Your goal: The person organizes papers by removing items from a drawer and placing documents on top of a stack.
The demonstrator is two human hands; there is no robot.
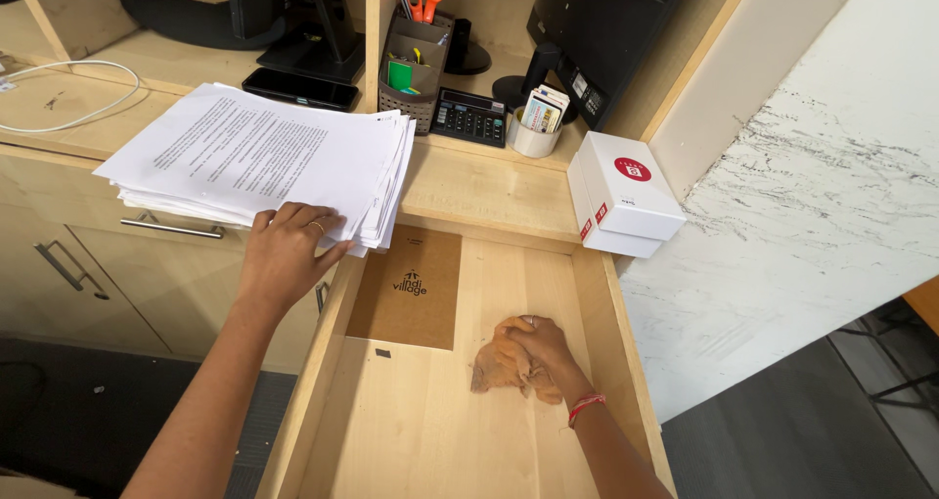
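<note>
The right hand (541, 347) is down in the open drawer (597, 308), at about five o'clock in the view, fingers curled and closed over a bunched orange-brown cloth (499, 367) pressed against the pale wooden floor. At twelve o'clock from the cloth, a flat brown card envelope (411, 289) lies against the drawer's back edge, apart from it. To wipe well, I would judge the cloth should stay flat under the palm, sweep into the right wall and corners, and keep off the envelope so it does not shift.

The left hand (284, 249) is at nine o'clock, spread open, palm down, fingers resting on the near edge of a thick stack of printed papers (259, 157) on the counter. It presses rather than grips; the stack overhangs the counter edge, so steady weight there seems wise.

At two o'clock, two white boxes (626, 194) sit stacked on the counter, with a calculator (469, 117) and a cup of cards (535, 127) behind.
</note>
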